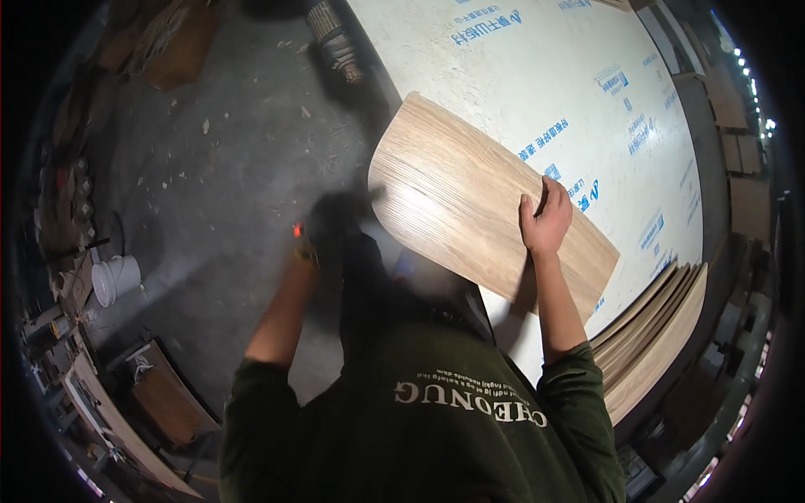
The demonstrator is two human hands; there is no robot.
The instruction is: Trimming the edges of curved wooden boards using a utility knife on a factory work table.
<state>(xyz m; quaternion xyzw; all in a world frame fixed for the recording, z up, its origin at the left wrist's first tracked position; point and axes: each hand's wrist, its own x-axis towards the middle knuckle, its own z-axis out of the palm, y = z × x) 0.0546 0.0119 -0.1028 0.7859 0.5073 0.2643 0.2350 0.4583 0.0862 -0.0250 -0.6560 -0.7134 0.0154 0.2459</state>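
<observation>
A wood-grain board (457, 180) with one rounded end lies at a slant on the white panel-topped table (520, 67). Its rounded end juts past the table's left edge. My right hand (549, 222) rests on the board's face, fingers stretched out to its far edge and thumb apart. Over the floor at the left, my left hand (305, 250) is blurred and dark, away from the board. A small orange spot (298, 229) and a dark blurred shape show at it; its fingers cannot be made out, nor whether it holds anything.
Several curved wood-grain boards (658, 327) are stacked at the table's right edge. A striped bundle (335, 46) stands on the floor beyond the table's left edge. On the far left is a white bucket (116, 280), with a framed brown panel (172, 402) below it.
</observation>
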